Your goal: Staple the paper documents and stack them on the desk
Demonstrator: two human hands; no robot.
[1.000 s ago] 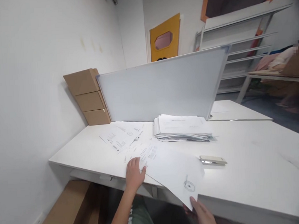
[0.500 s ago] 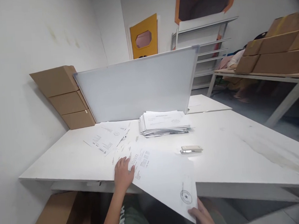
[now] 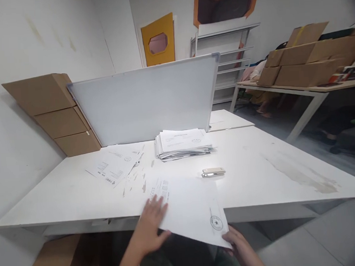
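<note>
Just on the near side of the stapler [image 3: 213, 171], the stamped sheet [image 3: 191, 206] overhung the bench [image 3: 259, 192] edge, letting the right hand [image 3: 237, 243] pinch its free corner while the left hand [image 3: 151, 223] lay open and flat, pinning it.

1. A plain white wall [image 3: 24, 46] fills the upper left of the frame, faintly stained near the top.
2. A white counter [image 3: 272, 163] spans the middle, smudged towards its right.
3. A whiteboard [image 3: 145, 99] stands upright at its far edge; stacked cardboard boxes [image 3: 56, 116] lean at centre left.
4. At upper centre are a yellow door [image 3: 157, 40] with an eight-sided window and white shelving [image 3: 232, 53].
5. At right, a table [image 3: 307, 91] bears more boxes [image 3: 305, 65] above a grey floor [image 3: 328, 236].
</note>
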